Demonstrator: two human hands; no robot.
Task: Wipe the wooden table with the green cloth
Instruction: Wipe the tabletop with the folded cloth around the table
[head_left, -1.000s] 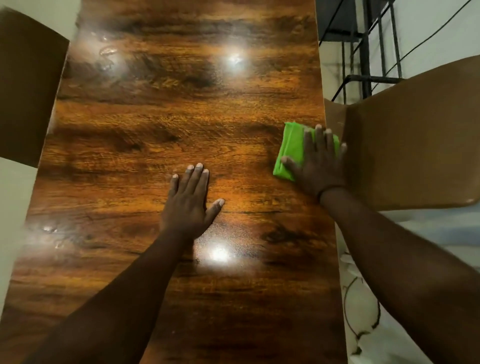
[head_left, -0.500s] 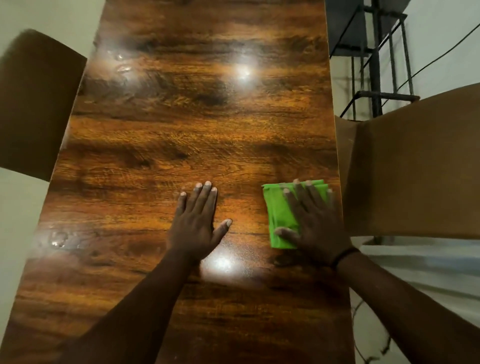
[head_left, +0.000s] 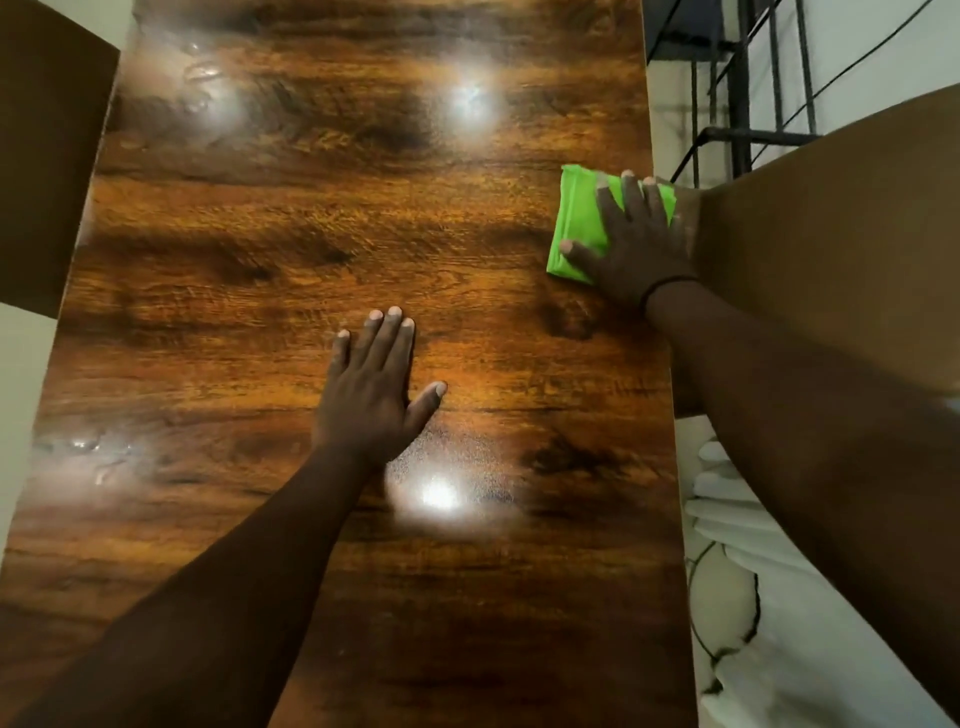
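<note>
We look down at a glossy wooden counter (head_left: 322, 249). Our right hand (head_left: 636, 244) lies flat with fingers spread, pressing a folded green cloth (head_left: 576, 223) onto the counter at its right edge. Our left hand (head_left: 371, 389) rests palm-down near the counter's middle, fingers together, thumb out, holding nothing. A brown chair back (head_left: 831, 249) stands just beside the cloth.

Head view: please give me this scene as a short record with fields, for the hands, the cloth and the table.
left hand: flat on the table, fingers spread, holds nothing
right hand: pressed flat on the cloth
green cloth: folded, at the table's right edge
wooden table: glossy, with light reflections
chairs: one to the right, one to the left
</note>
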